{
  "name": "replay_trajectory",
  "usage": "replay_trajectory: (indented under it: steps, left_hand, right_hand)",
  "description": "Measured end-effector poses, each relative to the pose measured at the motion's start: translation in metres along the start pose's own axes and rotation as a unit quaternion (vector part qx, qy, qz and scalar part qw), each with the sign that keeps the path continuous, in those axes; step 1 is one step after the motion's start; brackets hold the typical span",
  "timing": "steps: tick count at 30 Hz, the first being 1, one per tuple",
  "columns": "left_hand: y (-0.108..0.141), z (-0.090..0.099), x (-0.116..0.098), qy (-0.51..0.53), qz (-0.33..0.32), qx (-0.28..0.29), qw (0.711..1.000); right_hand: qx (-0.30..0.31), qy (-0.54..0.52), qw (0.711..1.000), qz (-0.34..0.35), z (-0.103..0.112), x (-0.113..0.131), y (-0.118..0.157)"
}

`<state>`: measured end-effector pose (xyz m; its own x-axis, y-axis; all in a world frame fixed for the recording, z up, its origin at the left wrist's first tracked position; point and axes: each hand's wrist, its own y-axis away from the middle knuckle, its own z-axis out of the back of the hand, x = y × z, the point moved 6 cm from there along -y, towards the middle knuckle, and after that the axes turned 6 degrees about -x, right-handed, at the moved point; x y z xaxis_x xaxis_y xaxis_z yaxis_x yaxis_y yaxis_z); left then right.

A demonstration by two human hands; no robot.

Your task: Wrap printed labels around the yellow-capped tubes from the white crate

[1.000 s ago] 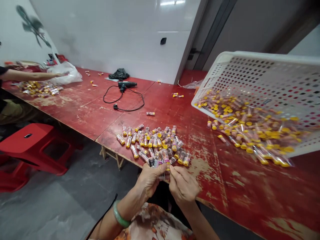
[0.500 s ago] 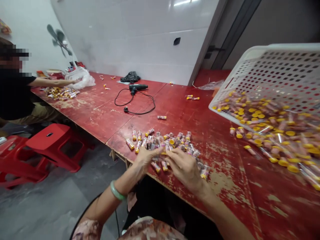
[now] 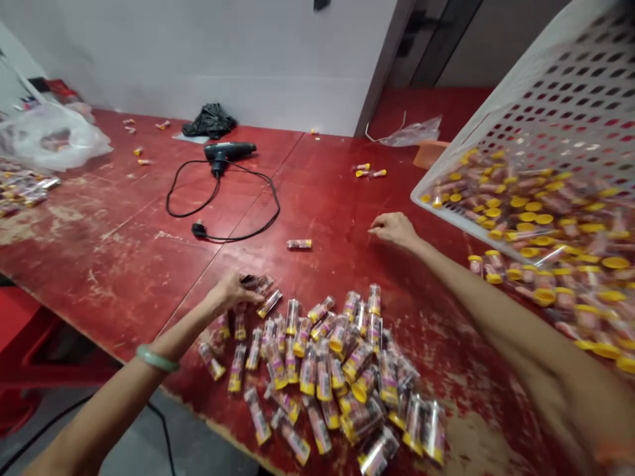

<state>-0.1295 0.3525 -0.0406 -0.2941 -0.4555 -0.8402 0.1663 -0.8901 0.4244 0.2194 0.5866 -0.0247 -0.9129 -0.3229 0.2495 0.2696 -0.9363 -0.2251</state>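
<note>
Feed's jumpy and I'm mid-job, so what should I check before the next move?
1. Left hand on the yellow-capped clear tubes: cannot tell; it touches some at the heap's far edge, but a grip isn't clear.
2. Right hand free: ok; open and empty above the red tabletop.
3. Lone tube with the heap: not ok; it lies apart.
4. Cord of the black corded tool away from the heap: ok.
5. White perforated plastic basket steady: cannot tell; it sits tilted, its support unseen.
</note>
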Motion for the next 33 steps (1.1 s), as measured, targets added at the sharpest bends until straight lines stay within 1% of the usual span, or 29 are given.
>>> replay_trajectory:
  steps: [2, 4, 7, 8, 9, 10, 11, 12, 13, 14, 15, 16, 17, 20, 22, 24, 26, 30, 33]
  left_hand:
    - [-0.005, 0.006, 0.006, -0.017, 0.032, 0.018, 0.999]
    - [-0.008, 0.017, 0.015, -0.043, 0.054, 0.022, 0.997]
    - [-0.015, 0.038, 0.027, -0.071, 0.056, 0.016, 0.996]
    - [-0.019, 0.046, 0.03, -0.073, 0.058, 0.005, 0.996]
    - [-0.024, 0.053, 0.031, -0.073, 0.057, -0.018, 0.996]
    - [-0.031, 0.061, 0.03, -0.075, 0.05, -0.056, 0.994]
    - [-0.039, 0.067, 0.026, -0.083, 0.028, -0.104, 0.991]
    - [-0.049, 0.072, 0.017, -0.105, -0.017, -0.159, 0.982]
    - [-0.06, 0.074, 0.005, -0.138, -0.078, -0.211, 0.965]
    - [-0.071, 0.072, -0.007, -0.175, -0.143, -0.254, 0.94]
    - [-0.083, 0.066, -0.019, -0.211, -0.199, -0.281, 0.915]
    - [-0.096, 0.059, -0.027, -0.24, -0.24, -0.296, 0.893]
    - [-0.11, 0.053, -0.032, -0.26, -0.264, -0.303, 0.878]
    - [-0.143, 0.04, -0.036, -0.295, -0.281, -0.3, 0.863]
    - [-0.153, 0.037, -0.035, -0.323, -0.289, -0.294, 0.852]
    - [-0.156, 0.036, -0.033, -0.353, -0.296, -0.286, 0.84]
    - [-0.155, 0.035, -0.032, -0.385, -0.3, -0.28, 0.827]
    - [-0.151, 0.032, -0.032, -0.437, -0.304, -0.283, 0.798]
    - [-0.151, 0.03, -0.033, -0.46, -0.306, -0.285, 0.783]
  right_hand:
    - [0.003, 0.01, 0.999, -0.043, -0.01, -0.028, -0.027]
    - [-0.001, 0.014, 0.997, -0.08, -0.019, -0.049, -0.046]
    - [-0.017, 0.014, 0.992, -0.121, -0.031, -0.069, -0.067]
    - [-0.022, 0.014, 0.991, -0.13, -0.034, -0.073, -0.072]
    - [-0.028, 0.015, 0.99, -0.136, -0.036, -0.077, -0.077]
    - [-0.035, 0.019, 0.99, -0.138, -0.037, -0.079, -0.083]
    - [-0.044, 0.026, 0.99, -0.133, -0.037, -0.081, -0.088]
    - [-0.052, 0.033, 0.99, -0.124, -0.036, -0.081, -0.094]
    - [-0.06, 0.039, 0.991, -0.111, -0.034, -0.082, -0.1]
    - [-0.064, 0.048, 0.992, -0.093, -0.032, -0.082, -0.108]
    - [-0.063, 0.06, 0.994, -0.07, -0.031, -0.082, -0.116]
    - [-0.055, 0.076, 0.994, -0.048, -0.031, -0.082, -0.124]
    - [-0.042, 0.097, 0.994, -0.026, -0.032, -0.083, -0.133]
    - [0.012, 0.161, 0.987, 0.023, -0.04, -0.09, -0.161]
    - [0.038, 0.182, 0.982, 0.018, -0.047, -0.099, -0.177]
    - [0.054, 0.193, 0.98, 0.0, -0.052, -0.109, -0.192]
    - [0.064, 0.193, 0.979, -0.001, -0.055, -0.113, -0.206]
    - [0.072, 0.138, 0.988, 0.018, -0.06, -0.112, -0.236]
    - [0.065, 0.091, 0.994, -0.018, -0.066, -0.113, -0.258]
